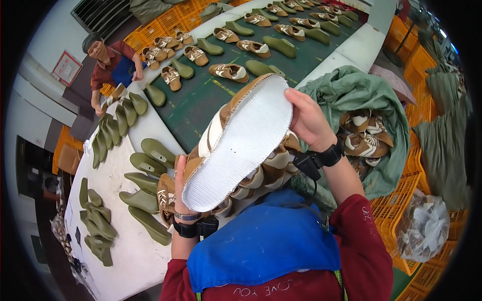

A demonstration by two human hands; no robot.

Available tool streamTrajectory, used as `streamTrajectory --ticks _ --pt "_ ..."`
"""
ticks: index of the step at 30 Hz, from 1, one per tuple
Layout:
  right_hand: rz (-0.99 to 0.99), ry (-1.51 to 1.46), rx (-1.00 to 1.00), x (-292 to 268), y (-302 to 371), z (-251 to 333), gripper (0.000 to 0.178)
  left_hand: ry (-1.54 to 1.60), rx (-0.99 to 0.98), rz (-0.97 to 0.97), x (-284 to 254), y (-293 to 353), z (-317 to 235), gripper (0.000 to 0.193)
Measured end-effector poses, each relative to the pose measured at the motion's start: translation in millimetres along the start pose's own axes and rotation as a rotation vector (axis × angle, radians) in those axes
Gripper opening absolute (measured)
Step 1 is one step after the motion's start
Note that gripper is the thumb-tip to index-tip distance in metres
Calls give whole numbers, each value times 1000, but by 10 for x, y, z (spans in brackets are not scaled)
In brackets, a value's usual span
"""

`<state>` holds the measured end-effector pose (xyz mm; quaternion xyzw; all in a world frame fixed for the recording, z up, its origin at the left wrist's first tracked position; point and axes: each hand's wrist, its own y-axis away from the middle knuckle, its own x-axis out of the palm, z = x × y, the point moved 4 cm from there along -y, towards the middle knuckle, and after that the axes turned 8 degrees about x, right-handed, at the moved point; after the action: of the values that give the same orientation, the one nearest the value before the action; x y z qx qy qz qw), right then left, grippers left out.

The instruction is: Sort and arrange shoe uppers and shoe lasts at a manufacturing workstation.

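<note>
Between my hands is a brown and white shoe upper (241, 145), its white ribbed, stitched-on bottom turned up toward me. My left hand (179, 193) grips the heel end at the lower left. At the upper right, my right hand (309, 120) holds the toe end, thumb on the edge of the white bottom. Beneath the held upper lie several more brown and white shoe uppers (271, 173), partly hidden. Close to my left hand, green shoe lasts (143, 200) rest on the white table (130, 271), and one brown upper (164, 195) sits beside my wrist.
Ahead runs a green conveyor belt (175, 120) bearing rows of shoes and green lasts. A co-worker (113, 62) stands at the far left by a row of lasts. At right, a green sack (346, 83) holds shoe uppers, near orange crates (401, 200) and a clear plastic bag (423, 228).
</note>
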<state>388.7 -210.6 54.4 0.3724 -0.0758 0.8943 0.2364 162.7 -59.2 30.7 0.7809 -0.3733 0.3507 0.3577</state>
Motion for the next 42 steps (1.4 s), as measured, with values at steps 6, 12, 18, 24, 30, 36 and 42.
streamTrajectory --ticks 6,12,18,24,30,36,42 --pt "-240 432 40 -147 -35 13 41 -423 240 119 -53 -61 -219 44" --pt "-183 613 -89 -4 -29 -163 39 -598 517 82 -74 -58 -254 22" --pt "-117 716 -75 -43 183 -180 29 -931 350 234 90 -79 -620 32" --pt "-412 823 -103 -689 523 80 27 -1843 629 -112 -568 -635 -2176 52" --pt "-662 819 -97 -1612 969 149 28 -2360 462 -564 -1547 -1092 -2692 48" --pt "-815 746 -29 -2116 1235 35 24 -2228 43 -392 -2175 -1325 -2059 67" --pt "-885 699 58 -2447 1403 -207 22 -2215 -4 -526 -2525 -1580 -1804 66"
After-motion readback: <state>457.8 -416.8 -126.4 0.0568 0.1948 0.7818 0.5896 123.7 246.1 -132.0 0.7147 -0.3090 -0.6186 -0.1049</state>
